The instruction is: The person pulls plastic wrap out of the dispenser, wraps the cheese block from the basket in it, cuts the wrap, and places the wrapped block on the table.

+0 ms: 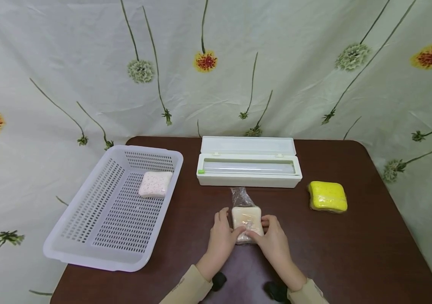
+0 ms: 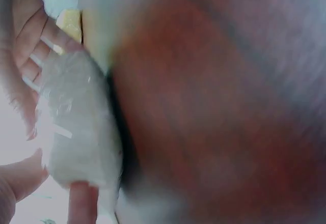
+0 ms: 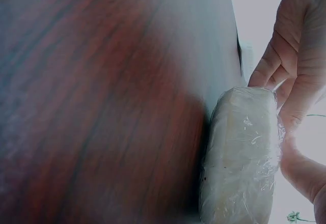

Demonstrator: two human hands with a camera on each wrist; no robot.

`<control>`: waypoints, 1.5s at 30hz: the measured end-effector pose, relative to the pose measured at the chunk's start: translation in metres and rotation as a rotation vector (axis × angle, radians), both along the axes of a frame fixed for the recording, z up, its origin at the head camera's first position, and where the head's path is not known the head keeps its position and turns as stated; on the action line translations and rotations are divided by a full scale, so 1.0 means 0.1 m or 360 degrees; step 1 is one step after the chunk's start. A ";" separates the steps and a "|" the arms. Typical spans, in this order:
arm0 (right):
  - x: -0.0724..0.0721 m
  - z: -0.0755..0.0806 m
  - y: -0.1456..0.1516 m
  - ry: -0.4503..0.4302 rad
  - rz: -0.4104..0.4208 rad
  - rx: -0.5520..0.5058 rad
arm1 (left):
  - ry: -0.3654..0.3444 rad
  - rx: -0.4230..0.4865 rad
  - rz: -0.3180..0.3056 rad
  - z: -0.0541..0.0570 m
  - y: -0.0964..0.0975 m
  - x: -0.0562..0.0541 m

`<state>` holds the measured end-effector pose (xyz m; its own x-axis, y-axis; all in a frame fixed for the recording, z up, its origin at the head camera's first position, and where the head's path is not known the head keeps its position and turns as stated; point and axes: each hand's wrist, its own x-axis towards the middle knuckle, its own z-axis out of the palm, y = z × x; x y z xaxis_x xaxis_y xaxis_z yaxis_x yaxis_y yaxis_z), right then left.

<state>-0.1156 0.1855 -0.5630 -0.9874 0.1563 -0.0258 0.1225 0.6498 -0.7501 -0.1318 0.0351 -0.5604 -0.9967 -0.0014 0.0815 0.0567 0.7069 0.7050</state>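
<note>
A cream bar of soap (image 1: 247, 217) lies on the brown table in the middle, with clear plastic film drawn over its near part. A loose tail of the film (image 1: 241, 197) sticks out beyond its far edge. My left hand (image 1: 221, 236) holds the left side, its thumb on the film over the top. From the right, my right hand (image 1: 274, 238) grips the opposite side, thumb likewise on top. Close up, the right wrist view shows the film (image 3: 249, 158) wrinkled and glossy over the bar's near face. In the left wrist view a fingertip (image 2: 83, 201) touches the bar's end.
Behind the bar stands a white cling film dispenser (image 1: 250, 181), lid raised, with a green slider (image 1: 201, 171). A white slotted basket (image 1: 98, 264) at the left holds a pale speckled bar (image 1: 156, 184). On the right lies a yellow film-wrapped block (image 1: 327, 196). A flowered cloth (image 1: 238, 25) hangs behind.
</note>
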 end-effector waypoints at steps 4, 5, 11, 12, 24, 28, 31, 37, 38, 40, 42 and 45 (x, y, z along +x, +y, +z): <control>-0.06 -0.01 -0.01 -0.0034 -0.0012 0.0027 | -0.0094 -0.0027 -0.0014 0.00 -0.03 -0.08; -0.07 -0.02 -0.01 -0.0040 -0.0008 0.0036 | -0.0109 -0.0040 -0.0025 0.00 -0.03 -0.09; -0.14 -0.04 0.00 -0.0074 0.0006 0.0021 | -0.0120 -0.0042 -0.0069 -0.02 -0.05 -0.14; -0.15 -0.04 0.00 -0.0082 0.0006 0.0010 | -0.0121 -0.0033 -0.0071 -0.03 -0.06 -0.15; -0.11 0.05 -0.02 -0.0079 0.0115 0.0152 | -0.0113 -0.0177 -0.0217 0.09 -0.07 -0.17; -0.11 0.09 -0.02 -0.0116 0.0157 0.0184 | -0.0163 -0.0154 -0.0264 0.13 -0.11 -0.21; -0.16 0.12 0.03 -0.0152 0.0166 0.0153 | -0.0238 -0.0097 -0.0253 0.16 -0.16 -0.26; -0.35 0.12 0.16 -0.0187 0.0175 -0.0111 | -0.0352 -0.0023 -0.0206 0.22 -0.19 -0.40; -0.39 0.11 0.18 -0.0186 0.0200 -0.0138 | -0.0388 0.0000 -0.0209 0.22 -0.19 -0.42; -0.45 0.10 0.21 -0.0211 0.0262 -0.0156 | -0.0471 0.0048 -0.0223 0.22 -0.18 -0.47; -0.51 0.08 0.23 -0.0255 0.0330 -0.0180 | -0.0550 0.0095 -0.0242 0.20 -0.17 -0.51; -0.57 0.06 0.25 -0.0308 0.0398 -0.0218 | -0.0629 0.0169 -0.0269 0.18 -0.15 -0.56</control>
<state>-0.1723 0.2100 -0.5565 -0.9695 -0.1078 -0.2203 0.1206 0.5726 -0.8110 -0.1881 0.0204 -0.5427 -0.9382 0.1764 -0.2977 -0.1233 0.6334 0.7639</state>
